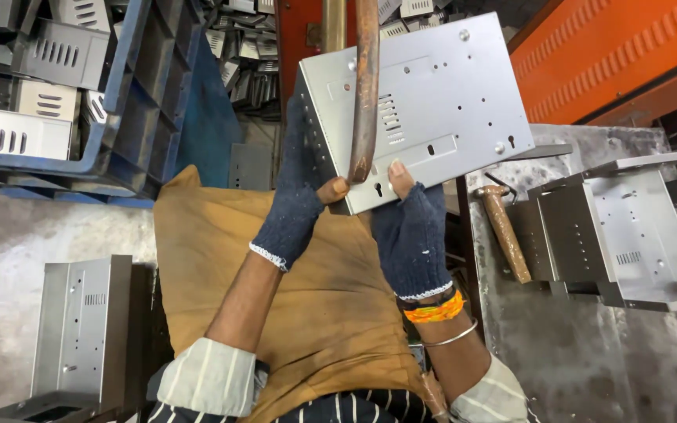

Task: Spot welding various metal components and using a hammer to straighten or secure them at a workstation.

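Chassis [432, 94] grasped by both my gloved hands, left [295, 200] and right [410, 235], against rusty lever [366, 86]; finished pieces [620, 235] stacked right, more waiting in crate [131, 94].

A wooden-handled hammer [503, 227] lies just right of the hands, beside folded grey metal housings [628, 235]. Up to their left, a blue crate [131, 102] holds vented metal parts [17, 133]; another grey housing [80, 329] stands lower left.
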